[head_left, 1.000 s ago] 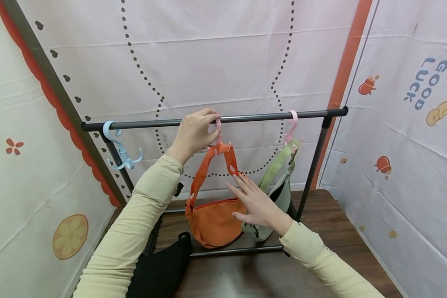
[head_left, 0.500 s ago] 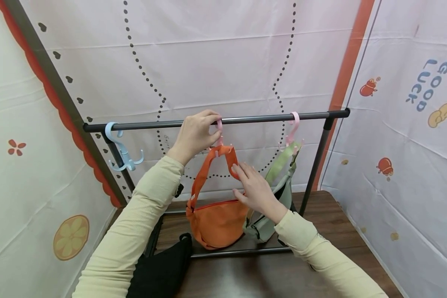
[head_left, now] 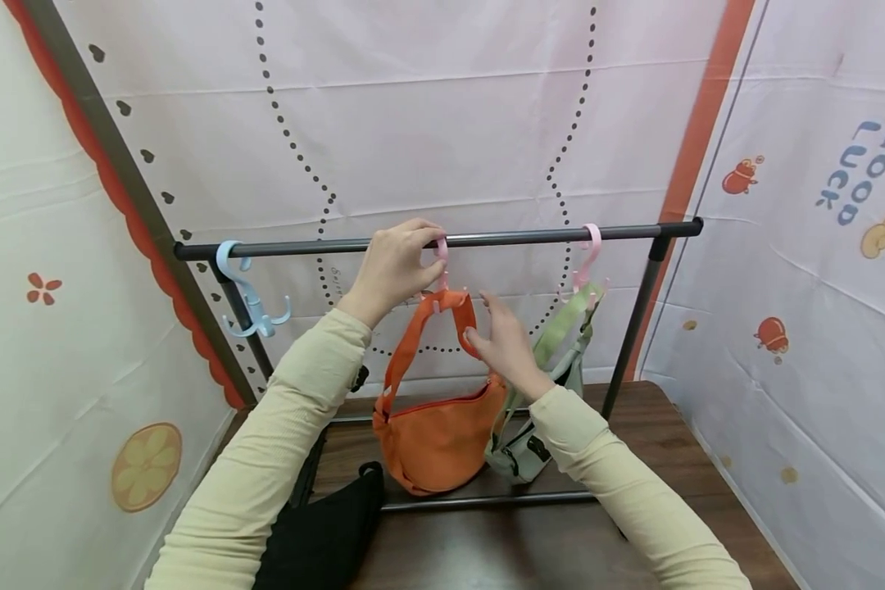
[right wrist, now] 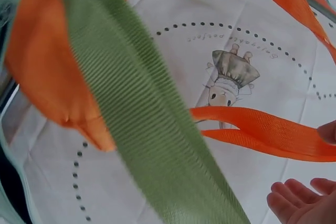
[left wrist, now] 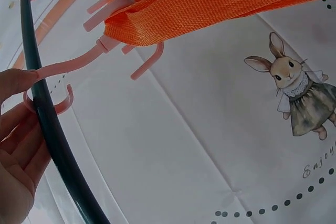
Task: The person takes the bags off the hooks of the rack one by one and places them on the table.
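My left hand pinches the curved top of a pink hook where it hangs over a dark rod. In the left wrist view the thumb lies on the hook's stem, with the fingers behind the rod. An orange shoulder bag hangs by its strap on the hook's prongs. My right hand is at the strap's right side, fingers extended. In the right wrist view its thumb is against or just over the orange strap, with the fingers apart below.
At right a second pink hook carries a pale green bag by its green strap, close to my right wrist. A blue hook hangs at the rod's left end. A black bag lies on the wooden table.
My right hand has moved up along the orange strap and turned, thumb now near the strap. The green bag has shifted slightly. My left hand keeps its hold on the pink hook.
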The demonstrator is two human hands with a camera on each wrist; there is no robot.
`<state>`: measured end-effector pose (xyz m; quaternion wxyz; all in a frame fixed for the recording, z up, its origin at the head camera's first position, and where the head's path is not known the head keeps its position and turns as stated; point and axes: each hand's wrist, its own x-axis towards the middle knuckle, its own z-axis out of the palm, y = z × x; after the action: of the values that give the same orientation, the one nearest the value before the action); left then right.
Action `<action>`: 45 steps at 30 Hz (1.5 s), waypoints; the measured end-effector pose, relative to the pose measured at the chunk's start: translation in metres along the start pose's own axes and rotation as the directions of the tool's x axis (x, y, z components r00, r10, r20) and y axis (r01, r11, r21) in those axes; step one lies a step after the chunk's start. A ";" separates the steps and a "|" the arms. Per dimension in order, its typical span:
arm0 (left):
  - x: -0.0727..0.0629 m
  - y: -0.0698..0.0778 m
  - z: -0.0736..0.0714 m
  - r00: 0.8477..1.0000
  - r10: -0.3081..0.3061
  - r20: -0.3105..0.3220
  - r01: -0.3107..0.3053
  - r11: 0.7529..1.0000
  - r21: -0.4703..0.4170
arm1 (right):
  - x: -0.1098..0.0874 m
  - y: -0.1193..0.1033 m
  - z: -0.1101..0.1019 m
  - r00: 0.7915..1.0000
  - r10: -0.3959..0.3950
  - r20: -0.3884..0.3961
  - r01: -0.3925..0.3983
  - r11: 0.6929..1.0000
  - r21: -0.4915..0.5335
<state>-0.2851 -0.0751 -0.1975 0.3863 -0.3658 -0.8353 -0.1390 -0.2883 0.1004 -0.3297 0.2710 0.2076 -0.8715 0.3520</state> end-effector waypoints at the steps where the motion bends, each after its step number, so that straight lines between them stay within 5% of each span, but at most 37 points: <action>1: 0.000 0.000 0.000 1.000 0.001 0.001 -0.001 1.000 -0.002 | 0.002 0.000 0.001 0.999 0.033 0.010 -0.034 0.999 0.035; 5: 0.000 0.001 0.002 1.000 0.004 -0.007 -0.004 1.000 -0.008 | 0.009 0.003 0.003 0.990 0.126 0.068 -0.135 0.980 0.148; 11: 0.001 0.001 0.002 1.000 0.008 -0.021 -0.008 1.000 -0.007 | 0.017 0.006 0.004 0.988 0.119 0.103 -0.145 0.942 0.302; 20: 0.001 0.004 0.003 1.000 -0.014 -0.010 0.014 1.000 -0.025 | 0.021 0.008 0.004 0.970 0.206 0.129 -0.243 0.800 0.549; 22: 0.001 0.004 0.003 1.000 -0.020 -0.010 0.020 1.000 -0.024 | 0.022 0.008 0.004 0.966 0.221 0.134 -0.258 0.789 0.558; 30: 0.001 0.005 0.002 1.000 -0.022 -0.014 0.021 0.999 -0.032 | 0.021 0.012 0.007 0.961 0.248 0.125 -0.275 0.783 0.558; 45: 0.000 0.001 -0.001 0.999 -0.044 -0.003 0.044 0.999 -0.027 | 0.037 0.011 -0.013 0.960 0.254 0.117 -0.278 0.822 0.497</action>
<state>-0.2835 -0.0749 -0.1970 0.3799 -0.3524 -0.8403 -0.1594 -0.3189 0.1109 -0.3050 0.1350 0.1562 -0.7740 0.5986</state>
